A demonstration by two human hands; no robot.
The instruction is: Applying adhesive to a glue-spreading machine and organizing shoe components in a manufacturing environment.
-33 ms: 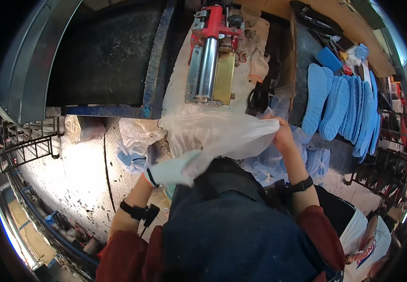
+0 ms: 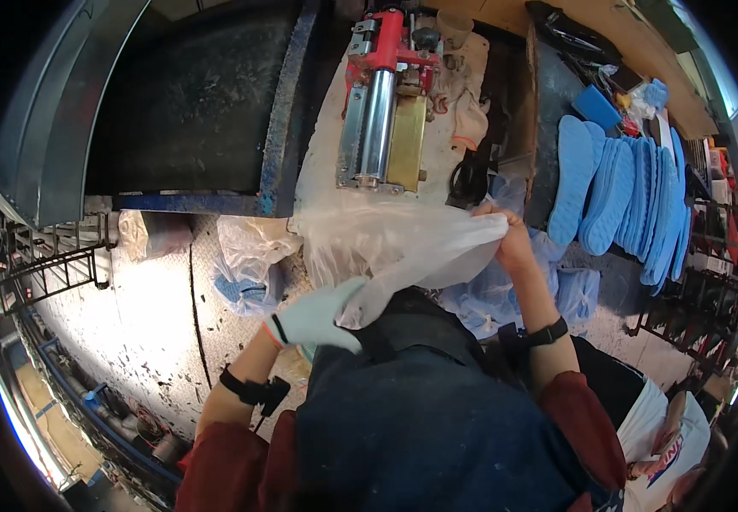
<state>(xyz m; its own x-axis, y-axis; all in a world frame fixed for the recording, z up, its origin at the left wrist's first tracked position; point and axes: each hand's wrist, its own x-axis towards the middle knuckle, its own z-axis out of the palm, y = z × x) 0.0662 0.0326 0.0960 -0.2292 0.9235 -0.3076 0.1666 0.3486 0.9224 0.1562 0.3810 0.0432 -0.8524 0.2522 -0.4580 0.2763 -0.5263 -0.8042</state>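
Note:
A clear plastic bag (image 2: 420, 239) stretches between my two hands, in front of my dark apron. My bare right hand (image 2: 512, 239) is closed on the bag's gathered right end. My left hand (image 2: 319, 316), in a pale glove, has the bag's lower left edge between thumb and fingers; part of its grip is hidden by the plastic. Just beyond the bag stands a red machine (image 2: 386, 51) with a shiny metal roller (image 2: 376, 124) and a brass-coloured plate (image 2: 406, 141).
Blue insoles (image 2: 612, 196) lie in rows on the right-hand bench. Filled plastic bags (image 2: 484, 299) sit below it, and another bag with blue pieces (image 2: 249, 264) is on the floor at left. A dark, blue-edged conveyor-like surface (image 2: 190, 102) lies far left.
My gloved left hand has shifted slightly, its fingers now spread around the bag's edge. My right hand and the rest have stayed in place.

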